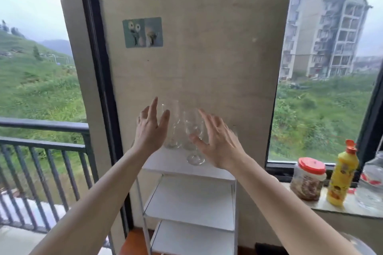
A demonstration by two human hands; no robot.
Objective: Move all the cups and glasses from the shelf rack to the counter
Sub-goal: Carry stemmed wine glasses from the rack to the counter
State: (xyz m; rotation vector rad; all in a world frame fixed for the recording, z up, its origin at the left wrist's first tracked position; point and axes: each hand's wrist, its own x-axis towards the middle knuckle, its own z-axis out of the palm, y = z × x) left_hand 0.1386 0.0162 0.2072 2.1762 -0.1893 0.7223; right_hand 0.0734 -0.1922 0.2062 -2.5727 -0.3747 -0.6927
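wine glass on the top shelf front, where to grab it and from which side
Grip the wine glass by its bowl from the right: it stands upright on a thin stem, a tall glass crowds its left, and the right hand is on that side.

No legible text, number or brand is found in the head view.

Sticker (142, 32) on the concrete wall panel (196, 58): two cartoon pictures side by side, no lettering discernible.

Yellow bottle (342, 176) on the table (350, 210): printed label with red and dark patches, characters too blurred to read.

Jar (308, 180) with red lid, just beside the bottle: no wording can be made out.

Clear container (372, 180) at the right edge: red marking on its side, unreadable.
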